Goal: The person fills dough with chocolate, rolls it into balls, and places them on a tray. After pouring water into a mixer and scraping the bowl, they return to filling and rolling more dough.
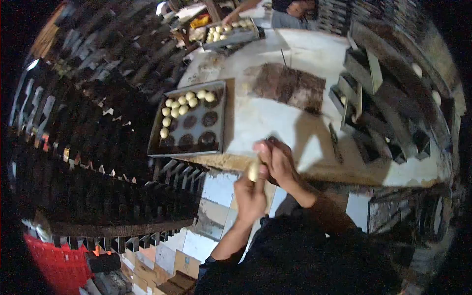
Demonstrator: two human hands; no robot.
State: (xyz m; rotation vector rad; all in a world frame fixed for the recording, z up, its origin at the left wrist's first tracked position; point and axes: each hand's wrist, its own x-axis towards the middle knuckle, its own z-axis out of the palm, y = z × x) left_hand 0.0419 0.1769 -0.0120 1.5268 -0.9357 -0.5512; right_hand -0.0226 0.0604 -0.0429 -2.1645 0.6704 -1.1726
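My left hand (250, 197) is closed around a small lump of pale dough (253, 171), which shows between its thumb and fingers. Just above and to the right, my right hand (278, 161) has its fingers curled in; whether dough is inside them is hidden. Both hands are close together in front of the table's near edge. To their left, a dark square baking tray (224, 118) lies on the table, with several round dough balls (183, 100) grouped toward its far left part. Dark round marks show on the tray's bare surface.
The pale worktable (255, 123) has a brown stained patch (290, 86). Several metal pans (361, 71) are stacked at the right. At the far end, another person's arm (241, 11) reaches over a second tray (236, 38) of dough balls. A red crate (56, 260) stands lower left.
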